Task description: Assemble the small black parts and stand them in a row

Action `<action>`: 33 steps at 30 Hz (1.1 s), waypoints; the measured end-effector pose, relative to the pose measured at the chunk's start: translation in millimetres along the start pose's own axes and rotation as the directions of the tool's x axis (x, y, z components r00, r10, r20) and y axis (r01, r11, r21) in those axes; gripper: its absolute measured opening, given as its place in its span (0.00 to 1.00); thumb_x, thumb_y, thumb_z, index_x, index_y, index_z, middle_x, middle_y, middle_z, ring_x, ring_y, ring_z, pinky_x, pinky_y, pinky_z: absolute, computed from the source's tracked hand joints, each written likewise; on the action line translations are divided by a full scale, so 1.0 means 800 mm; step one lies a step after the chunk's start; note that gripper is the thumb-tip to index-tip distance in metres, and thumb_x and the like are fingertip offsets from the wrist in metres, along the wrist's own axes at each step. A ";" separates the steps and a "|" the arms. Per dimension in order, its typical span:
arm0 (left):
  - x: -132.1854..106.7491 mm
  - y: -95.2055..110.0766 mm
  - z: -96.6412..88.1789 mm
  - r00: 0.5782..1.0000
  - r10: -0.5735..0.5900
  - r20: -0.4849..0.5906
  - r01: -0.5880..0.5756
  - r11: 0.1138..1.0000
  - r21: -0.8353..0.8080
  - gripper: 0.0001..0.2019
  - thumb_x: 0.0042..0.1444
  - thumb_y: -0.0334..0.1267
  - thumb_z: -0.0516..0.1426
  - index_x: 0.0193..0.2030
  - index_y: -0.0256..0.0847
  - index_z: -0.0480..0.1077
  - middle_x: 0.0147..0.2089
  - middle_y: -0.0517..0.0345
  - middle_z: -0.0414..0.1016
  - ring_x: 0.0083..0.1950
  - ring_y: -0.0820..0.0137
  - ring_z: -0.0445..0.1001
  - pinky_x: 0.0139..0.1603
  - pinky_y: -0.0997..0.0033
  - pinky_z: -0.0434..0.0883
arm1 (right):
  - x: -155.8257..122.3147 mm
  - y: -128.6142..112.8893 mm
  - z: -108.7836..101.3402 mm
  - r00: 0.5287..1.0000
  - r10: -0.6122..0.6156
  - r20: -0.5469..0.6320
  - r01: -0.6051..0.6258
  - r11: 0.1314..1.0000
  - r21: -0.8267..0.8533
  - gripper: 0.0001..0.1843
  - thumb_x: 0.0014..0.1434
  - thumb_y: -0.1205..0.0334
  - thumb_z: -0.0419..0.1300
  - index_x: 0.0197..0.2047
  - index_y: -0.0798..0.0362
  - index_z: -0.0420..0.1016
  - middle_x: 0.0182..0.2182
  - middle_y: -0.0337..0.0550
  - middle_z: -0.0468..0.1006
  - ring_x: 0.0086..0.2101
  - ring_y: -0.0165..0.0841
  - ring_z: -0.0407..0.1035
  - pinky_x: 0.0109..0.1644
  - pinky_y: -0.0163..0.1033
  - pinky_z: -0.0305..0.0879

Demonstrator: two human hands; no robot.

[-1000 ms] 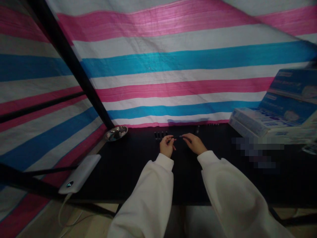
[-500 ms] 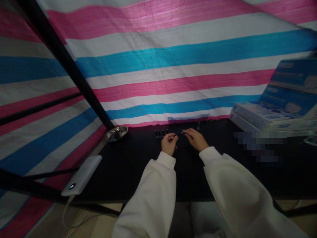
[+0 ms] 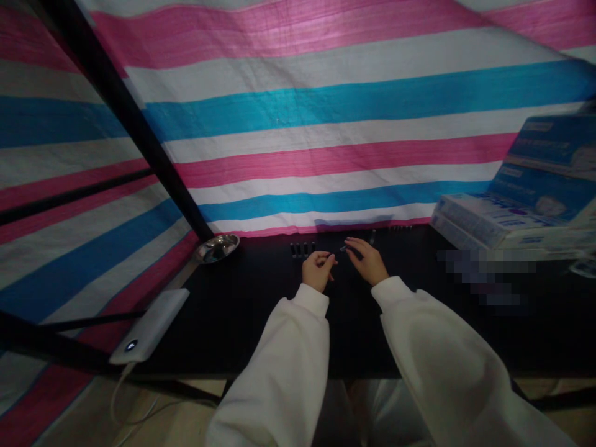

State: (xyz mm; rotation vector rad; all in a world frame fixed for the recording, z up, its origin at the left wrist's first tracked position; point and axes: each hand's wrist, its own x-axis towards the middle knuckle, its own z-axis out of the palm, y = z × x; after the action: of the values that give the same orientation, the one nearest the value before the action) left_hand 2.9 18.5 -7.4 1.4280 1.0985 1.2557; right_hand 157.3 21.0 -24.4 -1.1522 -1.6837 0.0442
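Note:
On a black tabletop [image 3: 261, 323] my left hand [image 3: 318, 270] and my right hand [image 3: 367, 261] sit close together, fingertips nearly meeting. A small dark piece [image 3: 344, 248] pokes out from the fingertips of my right hand. My left fingers curl inward, and the dim light hides whether they pinch anything. Just beyond my left hand stands a short row of small dark upright pieces [image 3: 302, 249]. Further small dark pieces [image 3: 400, 228] lie along the table's far edge. Both forearms are in white sleeves.
A shallow steel dish [image 3: 216, 248] sits at the far left corner. A white power bank [image 3: 149, 326] with a cable lies on the left edge. Boxes of face masks [image 3: 535, 180] are stacked at the right, beside a pixelated patch [image 3: 484, 276]. Striped tarp walls [image 3: 326, 124] and a black pole [image 3: 135, 130] surround the table.
The view has tilted slightly upward, so the table sits higher in the frame. My hands have eased a little apart, and the right fingertips have shifted slightly.

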 end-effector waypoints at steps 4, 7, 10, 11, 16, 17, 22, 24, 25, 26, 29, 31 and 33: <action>-0.002 0.003 0.001 1.000 -0.024 0.012 0.024 1.000 -0.003 0.17 0.44 0.44 0.57 0.35 0.33 0.64 0.30 0.51 0.75 0.11 0.82 0.61 0.10 0.81 0.58 | -0.003 -0.009 0.004 0.999 0.055 -0.001 -0.054 0.990 0.127 0.20 0.54 0.64 0.51 0.51 0.52 0.63 0.47 0.46 0.69 0.47 0.34 0.64 0.52 0.44 0.60; -0.004 0.005 0.002 0.999 -0.030 0.010 0.030 1.000 0.005 0.16 0.44 0.43 0.57 0.35 0.32 0.64 0.30 0.50 0.75 0.11 0.82 0.61 0.10 0.80 0.58 | -0.006 -0.016 0.008 0.996 0.077 0.052 -0.087 0.967 0.238 0.21 0.54 0.65 0.50 0.52 0.52 0.62 0.47 0.45 0.69 0.45 0.33 0.66 0.51 0.42 0.62; -0.005 0.005 0.001 1.000 -0.018 0.010 0.018 1.000 0.014 0.16 0.44 0.43 0.57 0.35 0.32 0.64 0.30 0.51 0.75 0.11 0.81 0.61 0.10 0.80 0.58 | -0.008 -0.022 0.011 0.994 0.076 0.082 -0.096 0.954 0.285 0.22 0.53 0.64 0.51 0.53 0.52 0.62 0.48 0.45 0.69 0.46 0.33 0.65 0.51 0.41 0.63; -0.005 0.005 0.001 1.000 -0.014 0.010 0.013 1.000 0.017 0.16 0.44 0.43 0.57 0.35 0.32 0.64 0.29 0.51 0.75 0.11 0.81 0.61 0.10 0.80 0.58 | -0.008 -0.024 0.011 0.993 0.076 0.088 -0.099 0.953 0.287 0.22 0.53 0.64 0.51 0.53 0.52 0.62 0.49 0.45 0.68 0.47 0.33 0.65 0.51 0.41 0.62; -0.004 0.003 0.000 1.000 0.000 0.005 0.000 1.000 0.026 0.16 0.44 0.44 0.57 0.34 0.32 0.64 0.28 0.52 0.74 0.12 0.80 0.62 0.10 0.80 0.57 | -0.008 -0.029 0.012 0.993 0.055 0.104 -0.079 0.967 0.241 0.23 0.53 0.65 0.51 0.53 0.50 0.61 0.51 0.43 0.66 0.49 0.34 0.62 0.53 0.44 0.61; -0.004 0.003 -0.001 1.000 0.001 0.006 -0.001 1.000 0.029 0.16 0.44 0.44 0.57 0.34 0.32 0.64 0.28 0.52 0.74 0.12 0.80 0.62 0.10 0.80 0.58 | -0.008 -0.029 0.012 0.993 0.047 0.107 -0.070 0.973 0.220 0.23 0.53 0.65 0.51 0.54 0.50 0.61 0.51 0.43 0.66 0.49 0.34 0.62 0.53 0.44 0.61; -0.005 0.004 -0.003 1.000 0.020 0.000 -0.020 0.999 0.027 0.16 0.43 0.46 0.57 0.32 0.33 0.64 0.26 0.55 0.73 0.11 0.81 0.61 0.10 0.80 0.57 | -0.007 -0.024 0.014 0.990 0.014 0.138 -0.031 0.993 0.117 0.21 0.52 0.64 0.52 0.51 0.52 0.65 0.48 0.45 0.69 0.48 0.34 0.64 0.53 0.43 0.60; -0.005 0.005 -0.003 0.999 0.037 0.001 -0.037 0.999 0.031 0.16 0.43 0.47 0.57 0.30 0.34 0.63 0.21 0.59 0.71 0.10 0.81 0.59 0.10 0.81 0.55 | -0.008 -0.024 0.015 0.985 0.019 0.171 -0.038 0.993 0.107 0.20 0.52 0.64 0.53 0.50 0.52 0.66 0.46 0.45 0.71 0.46 0.34 0.65 0.51 0.42 0.62; -0.005 0.005 -0.003 0.999 0.040 0.003 -0.040 0.999 0.036 0.16 0.43 0.48 0.57 0.29 0.34 0.63 0.19 0.61 0.69 0.10 0.81 0.58 0.09 0.81 0.54 | -0.008 -0.024 0.015 0.981 0.021 0.192 -0.042 0.993 0.106 0.19 0.52 0.64 0.53 0.49 0.52 0.67 0.45 0.45 0.71 0.45 0.34 0.66 0.50 0.42 0.63; -0.005 0.005 -0.003 0.999 0.040 0.006 -0.040 0.998 0.041 0.16 0.43 0.48 0.57 0.28 0.35 0.62 0.17 0.63 0.67 0.09 0.82 0.57 0.09 0.82 0.53 | -0.009 -0.025 0.015 0.977 0.020 0.213 -0.044 0.994 0.105 0.18 0.52 0.65 0.52 0.48 0.51 0.68 0.44 0.45 0.72 0.43 0.33 0.67 0.48 0.41 0.63; -0.005 0.007 -0.001 0.999 0.036 0.008 -0.036 0.999 0.034 0.17 0.43 0.50 0.57 0.27 0.36 0.62 0.14 0.66 0.63 0.09 0.82 0.55 0.08 0.82 0.50 | -0.010 -0.029 0.013 0.967 0.012 0.254 -0.040 0.993 0.108 0.14 0.53 0.65 0.52 0.44 0.51 0.70 0.39 0.44 0.75 0.39 0.33 0.69 0.45 0.40 0.64; -0.005 0.008 0.000 0.999 0.035 -0.012 -0.035 0.999 0.006 0.17 0.43 0.51 0.56 0.27 0.36 0.63 0.14 0.66 0.63 0.09 0.82 0.55 0.08 0.82 0.50 | -0.010 -0.028 0.014 0.974 0.030 0.223 -0.058 0.991 0.123 0.13 0.53 0.64 0.53 0.41 0.52 0.71 0.37 0.44 0.75 0.37 0.33 0.69 0.43 0.39 0.64; -0.005 0.010 0.000 0.998 0.020 -0.060 -0.023 0.998 -0.052 0.18 0.44 0.52 0.55 0.27 0.36 0.63 0.14 0.66 0.63 0.09 0.82 0.55 0.08 0.81 0.49 | -0.008 -0.024 0.017 0.987 0.092 0.134 -0.111 0.984 0.139 0.11 0.51 0.61 0.55 0.38 0.55 0.72 0.36 0.46 0.75 0.36 0.33 0.69 0.40 0.38 0.64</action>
State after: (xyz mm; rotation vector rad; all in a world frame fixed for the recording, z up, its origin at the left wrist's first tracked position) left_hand 3.1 13.4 0.1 1.3743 1.0848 1.3399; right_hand 134.4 13.0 -24.8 -1.1433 -1.7013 0.3065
